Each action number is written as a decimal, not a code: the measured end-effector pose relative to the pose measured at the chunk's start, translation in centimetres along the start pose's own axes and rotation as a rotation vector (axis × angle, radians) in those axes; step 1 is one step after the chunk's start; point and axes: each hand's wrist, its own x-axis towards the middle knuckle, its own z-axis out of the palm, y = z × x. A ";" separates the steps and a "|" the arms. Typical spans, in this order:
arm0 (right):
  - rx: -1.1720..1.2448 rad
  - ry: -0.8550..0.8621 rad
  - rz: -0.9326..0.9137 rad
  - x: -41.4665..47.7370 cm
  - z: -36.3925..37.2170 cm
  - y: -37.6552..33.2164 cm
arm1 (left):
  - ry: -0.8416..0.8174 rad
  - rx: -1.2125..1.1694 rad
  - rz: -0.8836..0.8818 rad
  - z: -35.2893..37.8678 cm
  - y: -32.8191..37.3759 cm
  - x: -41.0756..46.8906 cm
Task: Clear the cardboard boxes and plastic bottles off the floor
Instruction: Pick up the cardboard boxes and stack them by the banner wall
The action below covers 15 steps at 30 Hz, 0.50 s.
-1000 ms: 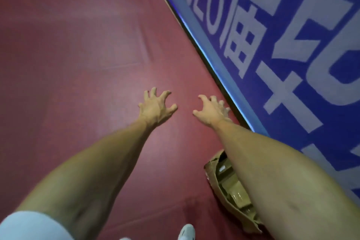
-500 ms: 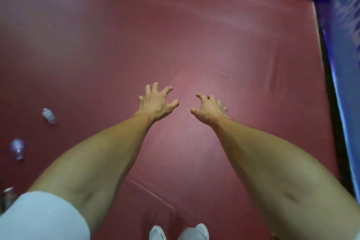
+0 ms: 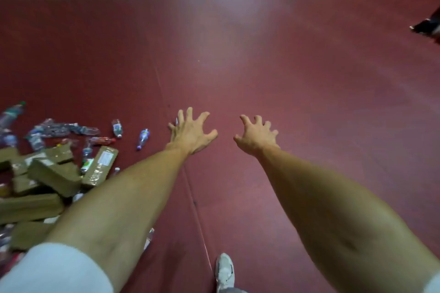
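Your left hand [image 3: 190, 133] and right hand [image 3: 256, 135] hung spread, empty; boxes [image 3: 54, 173], bottles [image 3: 142, 139] lay at 9 o'clock; best bet was grabbing boxes first.

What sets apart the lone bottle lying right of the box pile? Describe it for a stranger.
Find the heap of cardboard boxes and bottles on the red floor, far left. Move right toward the left hand. The lone bottle lies apart from the scatter, tilted, with a blue-purple label.
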 end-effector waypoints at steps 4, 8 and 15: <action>-0.074 -0.005 -0.188 8.0 -1.0 -7.3 | 0.079 -0.050 -0.176 -3.0 -5.9 4.2; -0.135 -0.058 -0.401 12.6 -0.7 -16.1 | 0.123 -0.048 -0.370 -5.0 -13.6 5.4; -0.190 -0.120 -0.652 15.7 2.8 -32.5 | 0.186 -0.055 -0.614 -9.2 -28.4 5.7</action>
